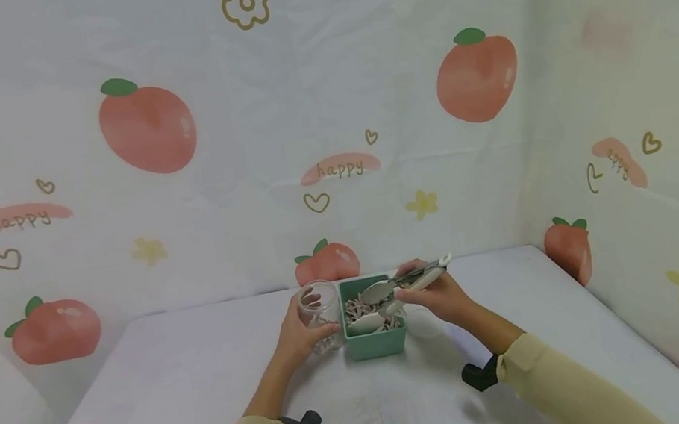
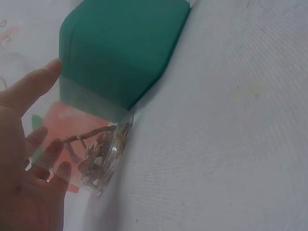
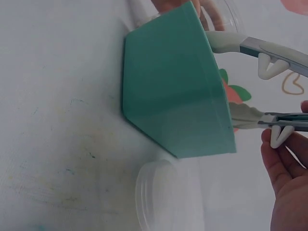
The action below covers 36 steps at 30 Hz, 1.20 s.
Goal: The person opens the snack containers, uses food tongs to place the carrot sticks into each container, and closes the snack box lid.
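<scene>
My left hand [image 1: 300,334] grips a clear jar [image 1: 319,300] from its left side. Inside, at the jar's bottom, lie several brownish dried pieces [image 2: 98,156], seen in the left wrist view. Against the jar's right stands a green box [image 1: 376,344] holding a heap of similar dried strips [image 1: 357,310]. With my right hand [image 1: 439,293] I hold a pair of tongs [image 1: 420,281] with pale spoon-like heads, slanting down to the left. Their arms are spread, and both heads dip into the box's opening in the right wrist view.
A round clear lid [image 3: 161,197] lies on the white table [image 1: 376,418], to the right of the green box. Behind the table's far edge hangs a white cloth wall [image 1: 319,94] with fruit prints. Another patterned wall [image 1: 666,207] runs along the right side.
</scene>
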### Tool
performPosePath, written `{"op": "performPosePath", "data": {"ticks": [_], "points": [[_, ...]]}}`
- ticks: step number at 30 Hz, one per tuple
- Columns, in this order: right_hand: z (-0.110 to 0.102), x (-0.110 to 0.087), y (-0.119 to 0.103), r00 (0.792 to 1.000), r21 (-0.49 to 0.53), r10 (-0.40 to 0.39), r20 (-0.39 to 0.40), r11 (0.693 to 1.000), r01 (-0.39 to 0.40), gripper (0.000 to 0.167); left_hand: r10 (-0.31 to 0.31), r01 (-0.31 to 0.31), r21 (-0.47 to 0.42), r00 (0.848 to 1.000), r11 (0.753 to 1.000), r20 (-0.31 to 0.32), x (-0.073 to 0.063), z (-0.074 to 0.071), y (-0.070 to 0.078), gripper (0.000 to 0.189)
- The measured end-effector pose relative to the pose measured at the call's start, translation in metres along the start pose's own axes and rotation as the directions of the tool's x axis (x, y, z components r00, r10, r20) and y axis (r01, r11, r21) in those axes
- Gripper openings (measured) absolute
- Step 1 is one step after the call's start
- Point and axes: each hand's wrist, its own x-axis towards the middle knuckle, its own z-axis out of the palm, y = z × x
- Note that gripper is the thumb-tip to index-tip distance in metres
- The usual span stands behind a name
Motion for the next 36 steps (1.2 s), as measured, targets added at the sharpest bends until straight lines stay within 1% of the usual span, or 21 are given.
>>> {"op": "performPosePath", "data": {"ticks": [2, 3, 7, 9, 10, 13, 17, 21, 24, 26, 28, 30, 33, 36], "points": [[-0.001, -0.001, -0.001, 1.0, -0.013, 0.028, 0.009, 1.0, -0.028, 0.033, -0.015, 0.015, -0.009, 1.0, 1.0, 0.01, 0.0, 0.0, 0.002, 0.087], [-0.001, -0.002, -0.006, 0.999, -0.019, 0.048, 0.02, 0.999, -0.048, 0.034, -0.021, 0.021, -0.015, 1.0, 1.0, 0.015, 0.0, 0.0, 0.001, 0.087], [-0.002, -0.003, -0.028, 0.99, -0.047, 0.126, 0.064, 0.991, -0.123, 0.038, -0.032, 0.033, -0.051, 0.999, 0.998, 0.018, 0.007, 0.001, -0.02, 0.092], [-0.003, -0.002, -0.038, 0.986, -0.048, 0.143, 0.083, 0.989, -0.14, 0.04, -0.036, 0.037, -0.075, 0.999, 0.996, 0.014, 0.011, 0.001, -0.029, 0.096], [-0.003, -0.002, -0.039, 0.985, -0.047, 0.147, 0.087, 0.988, -0.144, 0.041, -0.036, 0.037, -0.089, 0.999, 0.995, 0.013, 0.013, 0.001, -0.034, 0.098], [-0.002, -0.002, -0.04, 0.983, -0.037, 0.163, 0.084, 0.986, -0.16, 0.042, -0.032, 0.034, -0.11, 0.999, 0.993, 0.018, 0.015, 0.001, -0.035, 0.101], [-0.001, -0.003, -0.039, 0.984, -0.001, 0.163, 0.069, 0.987, -0.163, 0.04, -0.027, 0.028, -0.087, 0.999, 0.996, 0.018, 0.015, 0.001, -0.031, 0.098], [0.0, -0.004, -0.038, 0.988, 0.048, 0.153, 0.037, 0.987, -0.154, 0.037, -0.014, 0.016, -0.049, 0.999, 0.999, 0.034, 0.01, -0.001, -0.014, 0.092], [0.001, -0.003, -0.038, 0.99, 0.048, 0.144, -0.005, 0.988, -0.144, 0.033, -0.01, 0.011, -0.013, 0.999, 1.0, 0.053, 0.006, -0.002, 0.0, 0.088], [0.001, -0.003, -0.038, 0.99, 0.034, 0.14, -0.028, 0.99, -0.139, 0.03, -0.005, 0.004, 0.018, 0.998, 1.0, 0.058, 0.005, -0.003, 0.003, 0.087], [0.001, -0.002, -0.039, 0.99, 0.024, 0.134, -0.041, 0.991, -0.134, 0.028, -0.007, 0.006, 0.026, 0.999, 1.0, 0.051, 0.007, -0.002, -0.003, 0.088], [0.002, -0.002, -0.04, 0.99, 0.019, 0.131, -0.05, 0.991, -0.13, 0.027, -0.004, 0.003, 0.029, 0.999, 1.0, 0.043, 0.011, -0.001, -0.012, 0.088], [0.004, -0.003, -0.042, 0.991, 0.04, 0.122, -0.057, 0.992, -0.12, 0.026, -0.011, 0.011, 0.026, 0.999, 1.0, 0.03, 0.017, -0.001, -0.027, 0.09], [0.005, -0.003, -0.044, 0.991, 0.07, 0.115, -0.069, 0.991, -0.11, 0.026, -0.011, 0.01, 0.032, 1.0, 0.999, 0.027, 0.018, 0.0, -0.033, 0.09]]}}
